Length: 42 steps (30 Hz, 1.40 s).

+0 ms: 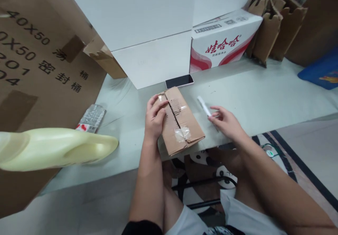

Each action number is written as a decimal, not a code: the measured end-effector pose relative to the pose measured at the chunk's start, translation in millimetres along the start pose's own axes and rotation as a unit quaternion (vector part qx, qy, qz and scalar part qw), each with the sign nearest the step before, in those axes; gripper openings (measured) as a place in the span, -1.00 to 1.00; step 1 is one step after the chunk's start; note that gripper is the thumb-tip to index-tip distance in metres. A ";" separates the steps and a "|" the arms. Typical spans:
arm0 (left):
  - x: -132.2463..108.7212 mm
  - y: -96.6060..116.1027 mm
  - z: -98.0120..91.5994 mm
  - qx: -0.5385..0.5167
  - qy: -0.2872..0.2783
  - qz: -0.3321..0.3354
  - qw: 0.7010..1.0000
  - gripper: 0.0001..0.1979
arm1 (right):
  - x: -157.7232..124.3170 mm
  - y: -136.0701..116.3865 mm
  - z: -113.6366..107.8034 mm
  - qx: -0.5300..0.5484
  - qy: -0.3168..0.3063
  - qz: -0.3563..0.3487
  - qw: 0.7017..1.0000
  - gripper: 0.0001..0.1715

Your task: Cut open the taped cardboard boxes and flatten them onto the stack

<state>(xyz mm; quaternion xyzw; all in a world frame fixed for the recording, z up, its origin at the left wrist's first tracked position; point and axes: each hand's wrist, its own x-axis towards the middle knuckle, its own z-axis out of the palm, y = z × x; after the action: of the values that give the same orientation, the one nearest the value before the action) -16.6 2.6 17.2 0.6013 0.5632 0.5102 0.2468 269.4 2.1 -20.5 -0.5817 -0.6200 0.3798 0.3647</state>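
A small brown cardboard box (182,117) sits near the table's front edge, with a seam along its top and clear tape across the near end. My left hand (155,117) grips its left side, fingers bent over the top face. To the right of the box, my right hand (224,120) pinches the near end of a slim white pen-like object (203,105) between thumb and fingers. That object is slightly blurred, so its exact kind cannot be made out.
Behind the box lies a phone (180,81), before tall white cartons (155,62). A red-and-white carton (224,41) and cardboard dividers (266,31) stand back right. At left are a large carton (34,80), a pale yellow bottle-like object (58,147) and a clear plastic packet (92,117).
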 end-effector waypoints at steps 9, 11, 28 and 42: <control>-11.0 28.0 49.6 0.025 0.006 -0.018 0.999 -0.61 | -40.1 -54.5 -20.4 0.175 0.200 -0.177 0.948 -0.73; -17.6 32.4 47.8 0.036 -0.011 -0.037 0.999 -0.51 | -46.6 -52.7 -25.9 0.166 0.233 -0.194 0.938 -0.72; -34.4 39.0 53.9 0.115 -0.004 -0.009 0.993 -0.46 | -81.0 -81.0 -33.3 -0.088 -0.015 -0.239 0.967 -0.77; -47.1 55.6 58.0 0.140 -0.097 0.020 0.985 -0.52 | -83.4 -74.5 -31.9 -0.169 0.072 -0.340 0.922 -0.75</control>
<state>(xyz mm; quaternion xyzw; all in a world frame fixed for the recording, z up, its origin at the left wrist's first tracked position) 66.0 -38.7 29.2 0.6877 0.5905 0.3701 0.2034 269.6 -82.2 59.6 -0.4143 -0.8077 0.0799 0.4119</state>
